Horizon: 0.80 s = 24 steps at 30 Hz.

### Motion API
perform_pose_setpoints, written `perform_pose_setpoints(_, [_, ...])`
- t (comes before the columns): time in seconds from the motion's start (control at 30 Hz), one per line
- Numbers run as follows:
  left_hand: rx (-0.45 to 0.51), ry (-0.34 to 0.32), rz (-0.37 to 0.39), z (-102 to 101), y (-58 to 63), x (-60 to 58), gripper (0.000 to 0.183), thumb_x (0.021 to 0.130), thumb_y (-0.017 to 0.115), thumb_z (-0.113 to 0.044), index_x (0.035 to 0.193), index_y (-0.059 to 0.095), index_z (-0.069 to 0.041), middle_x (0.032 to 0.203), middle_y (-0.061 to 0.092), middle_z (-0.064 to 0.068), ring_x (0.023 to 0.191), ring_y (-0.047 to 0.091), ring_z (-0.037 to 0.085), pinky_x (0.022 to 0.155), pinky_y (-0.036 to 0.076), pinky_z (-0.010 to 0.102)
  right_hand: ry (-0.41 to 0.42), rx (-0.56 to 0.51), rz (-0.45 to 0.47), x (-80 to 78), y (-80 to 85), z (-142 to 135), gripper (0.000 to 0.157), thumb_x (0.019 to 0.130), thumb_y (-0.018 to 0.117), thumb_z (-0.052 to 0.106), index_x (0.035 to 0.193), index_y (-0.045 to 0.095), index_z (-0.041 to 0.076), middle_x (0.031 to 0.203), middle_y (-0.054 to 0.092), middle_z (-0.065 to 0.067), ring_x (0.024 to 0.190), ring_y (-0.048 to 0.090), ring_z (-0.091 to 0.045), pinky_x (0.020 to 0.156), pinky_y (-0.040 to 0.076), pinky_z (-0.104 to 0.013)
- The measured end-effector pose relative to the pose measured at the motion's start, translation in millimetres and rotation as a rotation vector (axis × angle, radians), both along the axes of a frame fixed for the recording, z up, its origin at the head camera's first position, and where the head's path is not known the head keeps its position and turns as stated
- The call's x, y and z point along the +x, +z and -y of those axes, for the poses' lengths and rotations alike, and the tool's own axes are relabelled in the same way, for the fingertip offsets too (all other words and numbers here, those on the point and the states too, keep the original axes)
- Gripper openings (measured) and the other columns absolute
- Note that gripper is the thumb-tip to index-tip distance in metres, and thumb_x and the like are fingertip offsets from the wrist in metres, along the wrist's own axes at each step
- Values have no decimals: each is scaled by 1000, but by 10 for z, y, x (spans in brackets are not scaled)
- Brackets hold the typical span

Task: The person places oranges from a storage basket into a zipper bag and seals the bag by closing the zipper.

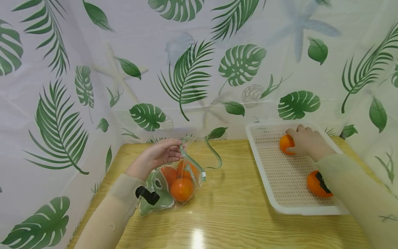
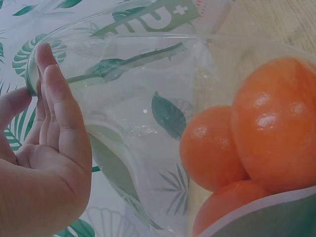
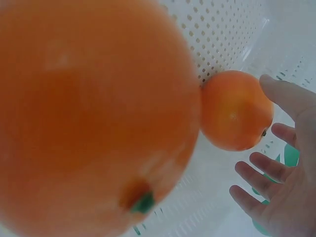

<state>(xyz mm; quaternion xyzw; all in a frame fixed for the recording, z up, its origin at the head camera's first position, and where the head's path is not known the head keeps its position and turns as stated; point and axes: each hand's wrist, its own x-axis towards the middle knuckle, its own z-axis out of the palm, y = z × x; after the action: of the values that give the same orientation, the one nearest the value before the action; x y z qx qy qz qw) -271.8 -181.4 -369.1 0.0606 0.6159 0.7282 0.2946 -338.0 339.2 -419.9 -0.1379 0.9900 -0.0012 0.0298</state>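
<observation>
My left hand (image 1: 164, 152) pinches the green-edged rim of a clear zip bag (image 2: 143, 84) between thumb and fingers, and the bag's mouth gapes. Several oranges (image 1: 181, 189) lie inside the bag, behind clear film and a green printed part. My right hand (image 1: 306, 140) is over the far part of a white perforated basket (image 1: 270, 199), beside an orange (image 3: 234, 111). Its fingers are spread, with the thumb tip right at that orange's edge in the right wrist view. A second orange (image 1: 317, 185) sits nearer in the basket, partly hidden by my right forearm.
The bag and basket stand apart on a wooden table (image 1: 230, 207), bag on the left, basket on the right. A white cloth (image 1: 199, 31) with green leaf prints hangs behind the table and along its sides. A white slider (image 1: 203, 175) sits on the bag's zip.
</observation>
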Motion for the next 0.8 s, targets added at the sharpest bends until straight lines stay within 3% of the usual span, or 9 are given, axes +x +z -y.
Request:
perform_pose_setpoints(0.5, [21,-8,4,23,-12,5,45,115,40,-14,91,77,-17,76,77,-5,66,73,6,70,64,19,-44,-46,52,-62,-90,11,77,89,83,33,146,48,-6,128,49,-45,105,56,-55,87,53,-72])
perform_pose_setpoints(0.8, [18,-2,7,36,4,11,44,115,40,-15,91,77,-16,75,76,-5,66,73,6,70,64,19,-43,-68,38,-51,-141,12,79,88,83,27,146,44,-9,127,47,-47,108,56,-60,90,54,-74])
